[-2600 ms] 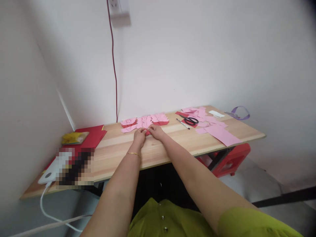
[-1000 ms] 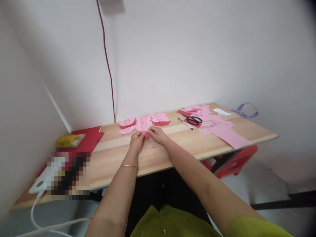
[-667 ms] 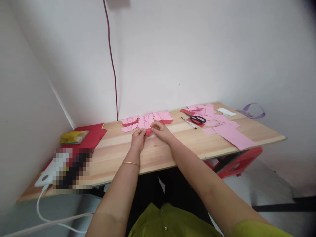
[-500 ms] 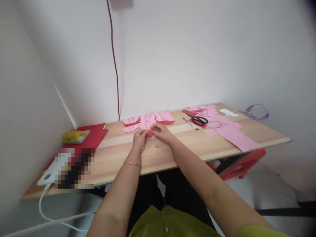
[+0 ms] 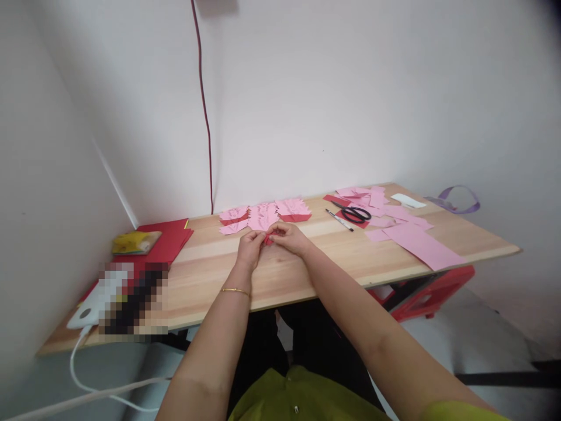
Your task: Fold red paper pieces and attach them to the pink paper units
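Note:
Between my two hands is a small piece of red paper [image 5: 268, 238], partly covered by the fingers. My left hand [image 5: 251, 248] pinches its left side, and my right hand [image 5: 287, 237] pinches it from the right, the fingertips nearly meeting. Just behind them, cut pink paper pieces [image 5: 263, 214] with jagged edges and dark marks lie in a row by the wall. Red paper strips [image 5: 294, 218] show beneath some of these. How the held paper is folded cannot be made out.
On the right lie black-handled scissors [image 5: 356, 214], a pen [image 5: 339, 220], pink scraps [image 5: 359, 196] and a large pink sheet [image 5: 427, 247]. At left are red sheets [image 5: 169, 242], a yellow packet [image 5: 135, 242] and a white device [image 5: 85, 313] with a cable. A red stool [image 5: 438, 295] stands below the table.
My right hand has come slightly lower and closer to my left, and its fingers now cover more of the red paper. The view has shifted a little.

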`<move>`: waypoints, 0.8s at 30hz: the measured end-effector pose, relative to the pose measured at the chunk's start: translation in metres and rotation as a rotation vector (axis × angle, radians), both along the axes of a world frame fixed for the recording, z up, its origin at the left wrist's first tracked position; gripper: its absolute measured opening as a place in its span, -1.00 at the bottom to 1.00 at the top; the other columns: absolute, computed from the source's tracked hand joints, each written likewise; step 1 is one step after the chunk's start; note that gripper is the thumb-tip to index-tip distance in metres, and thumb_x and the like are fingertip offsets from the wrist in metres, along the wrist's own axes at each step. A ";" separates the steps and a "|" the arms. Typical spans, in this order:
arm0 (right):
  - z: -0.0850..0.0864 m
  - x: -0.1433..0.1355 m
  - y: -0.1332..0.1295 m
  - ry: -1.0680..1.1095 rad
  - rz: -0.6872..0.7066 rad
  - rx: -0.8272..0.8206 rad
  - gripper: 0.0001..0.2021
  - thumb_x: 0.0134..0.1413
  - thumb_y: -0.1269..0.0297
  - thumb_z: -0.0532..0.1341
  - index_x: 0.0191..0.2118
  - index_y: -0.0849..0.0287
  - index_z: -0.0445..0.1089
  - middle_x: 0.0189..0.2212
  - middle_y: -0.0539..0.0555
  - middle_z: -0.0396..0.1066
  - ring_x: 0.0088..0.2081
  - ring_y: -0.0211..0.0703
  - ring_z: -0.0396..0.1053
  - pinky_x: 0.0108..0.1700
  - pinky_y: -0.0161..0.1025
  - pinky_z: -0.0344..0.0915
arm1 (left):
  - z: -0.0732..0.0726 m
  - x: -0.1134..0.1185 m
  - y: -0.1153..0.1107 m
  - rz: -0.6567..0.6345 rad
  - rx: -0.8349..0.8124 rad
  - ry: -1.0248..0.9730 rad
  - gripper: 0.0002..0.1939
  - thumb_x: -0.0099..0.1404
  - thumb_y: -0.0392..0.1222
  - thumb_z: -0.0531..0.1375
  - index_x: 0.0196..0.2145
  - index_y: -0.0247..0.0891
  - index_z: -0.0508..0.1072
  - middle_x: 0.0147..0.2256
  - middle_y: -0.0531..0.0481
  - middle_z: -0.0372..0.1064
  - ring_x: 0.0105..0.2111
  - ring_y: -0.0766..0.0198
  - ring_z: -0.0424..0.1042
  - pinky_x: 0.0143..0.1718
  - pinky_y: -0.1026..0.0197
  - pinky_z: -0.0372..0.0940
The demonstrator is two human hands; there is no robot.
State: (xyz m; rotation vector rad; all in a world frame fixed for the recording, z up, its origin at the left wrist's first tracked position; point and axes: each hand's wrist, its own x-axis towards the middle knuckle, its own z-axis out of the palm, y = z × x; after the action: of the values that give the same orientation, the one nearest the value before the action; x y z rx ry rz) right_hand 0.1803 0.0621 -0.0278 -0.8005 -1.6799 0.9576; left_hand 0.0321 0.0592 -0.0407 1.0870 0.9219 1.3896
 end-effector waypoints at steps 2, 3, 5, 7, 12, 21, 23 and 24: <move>0.001 0.001 -0.001 0.010 0.031 -0.044 -0.85 -0.12 0.32 0.24 -0.35 0.21 0.41 -0.43 0.02 0.38 -0.38 -0.24 0.33 -0.25 -0.24 0.26 | 0.003 0.000 -0.002 -0.030 -0.024 -0.031 -0.85 -0.07 -0.19 0.30 -0.54 -0.33 0.46 -0.56 0.02 0.37 -0.50 0.36 0.33 -0.39 0.27 0.25; 0.001 0.002 -0.001 0.012 0.040 -0.054 -0.85 -0.12 0.30 0.24 -0.34 0.21 0.41 -0.43 0.02 0.39 -0.38 -0.23 0.33 -0.26 -0.24 0.26 | 0.004 0.001 -0.002 -0.039 -0.034 -0.044 -0.85 -0.07 -0.18 0.30 -0.54 -0.33 0.46 -0.54 0.02 0.38 -0.49 0.36 0.34 -0.38 0.26 0.25; 0.001 0.003 0.000 0.001 0.026 -0.043 -0.85 -0.11 0.27 0.25 -0.35 0.20 0.41 -0.42 0.03 0.39 -0.36 -0.22 0.33 -0.26 -0.25 0.25 | 0.006 0.000 -0.003 -0.043 -0.041 -0.057 -0.84 -0.06 -0.17 0.29 -0.53 -0.32 0.46 -0.52 0.01 0.38 -0.47 0.35 0.35 -0.38 0.26 0.26; 0.000 0.004 0.001 -0.014 -0.012 -0.017 -0.85 -0.10 0.25 0.25 -0.37 0.21 0.41 -0.41 0.03 0.38 -0.35 -0.22 0.31 -0.26 -0.26 0.24 | 0.007 0.000 -0.004 -0.047 -0.043 -0.074 -0.85 -0.04 -0.18 0.27 -0.53 -0.32 0.45 -0.52 0.02 0.36 -0.48 0.36 0.33 -0.40 0.27 0.25; -0.003 0.005 0.004 -0.018 -0.048 -0.013 -0.84 -0.06 0.22 0.22 -0.37 0.21 0.38 -0.41 0.00 0.35 -0.35 -0.25 0.28 -0.25 -0.28 0.21 | 0.006 0.000 -0.005 -0.054 -0.019 -0.073 -0.89 -0.01 -0.21 0.26 -0.53 -0.31 0.45 -0.54 0.04 0.34 -0.49 0.38 0.31 -0.39 0.27 0.25; 0.000 0.004 0.002 -0.050 -0.068 -0.012 -0.86 -0.01 0.24 0.18 -0.37 0.20 0.36 -0.40 0.00 0.35 -0.32 -0.24 0.28 -0.22 -0.29 0.21 | -0.003 -0.002 -0.003 -0.016 0.120 0.197 -0.78 -0.02 -0.16 0.31 -0.39 -0.32 0.50 -0.47 0.02 0.41 -0.47 0.37 0.32 -0.38 0.30 0.20; 0.000 0.003 0.002 -0.060 -0.073 0.001 -0.87 -0.01 0.25 0.17 -0.38 0.20 0.36 -0.42 0.00 0.35 -0.33 -0.24 0.28 -0.23 -0.28 0.21 | -0.004 -0.003 -0.002 0.005 0.138 0.220 -0.78 -0.01 -0.14 0.31 -0.40 -0.32 0.51 -0.46 0.02 0.41 -0.46 0.35 0.31 -0.37 0.30 0.19; 0.000 0.003 0.002 -0.064 -0.075 0.010 -0.87 -0.01 0.25 0.17 -0.38 0.20 0.36 -0.42 0.00 0.34 -0.33 -0.25 0.27 -0.23 -0.29 0.21 | -0.004 -0.003 -0.002 0.011 0.148 0.230 -0.78 0.00 -0.13 0.30 -0.40 -0.32 0.51 -0.46 0.01 0.41 -0.46 0.35 0.31 -0.37 0.29 0.19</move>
State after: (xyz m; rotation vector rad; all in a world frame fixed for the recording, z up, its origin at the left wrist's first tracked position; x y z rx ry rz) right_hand 0.1834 0.0637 -0.0274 -0.8897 -1.6963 0.8800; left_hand 0.0291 0.0576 -0.0447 1.3774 1.0017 1.3779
